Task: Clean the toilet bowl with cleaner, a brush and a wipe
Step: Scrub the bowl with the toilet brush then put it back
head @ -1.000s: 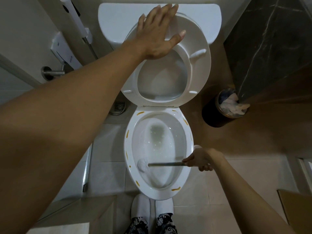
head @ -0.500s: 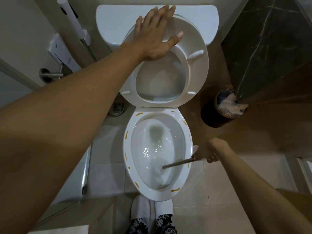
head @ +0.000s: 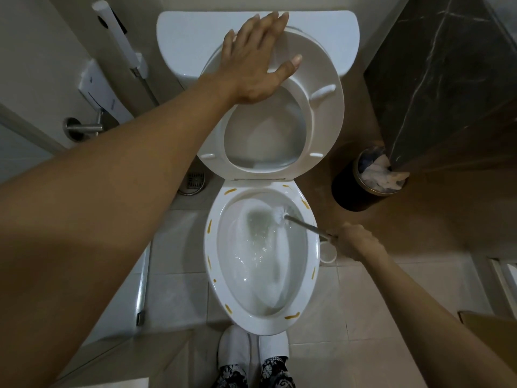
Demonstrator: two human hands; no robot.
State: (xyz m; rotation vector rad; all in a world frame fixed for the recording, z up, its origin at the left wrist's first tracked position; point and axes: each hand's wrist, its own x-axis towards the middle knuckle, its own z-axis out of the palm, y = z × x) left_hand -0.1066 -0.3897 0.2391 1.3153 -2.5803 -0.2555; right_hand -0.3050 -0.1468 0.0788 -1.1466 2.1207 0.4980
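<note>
The white toilet bowl [head: 214,247] stands open below me, with yellow-brown streaks dotted along its rim and foamy water inside. My left hand [head: 256,63] lies flat with straight fingers against the raised seat [head: 327,113], holding it up against the tank [head: 190,37]. At the bowl's right edge my right hand [head: 354,243] grips the metal handle of the toilet brush [head: 281,214]. Its white bristle head touches the upper right inside wall of the bowl.
A dark waste bin [head: 363,189] full of crumpled paper stands right of the toilet, under a dark marble counter [head: 447,79]. A white brush holder [head: 327,252] sits by my right hand. A bidet sprayer [head: 120,43] hangs on the left wall; a floor drain [head: 195,180] lies below it.
The brush head has swept from the lower part of the bowl up to the upper right wall. My right hand shifted up and right. My left hand stayed on the seat.
</note>
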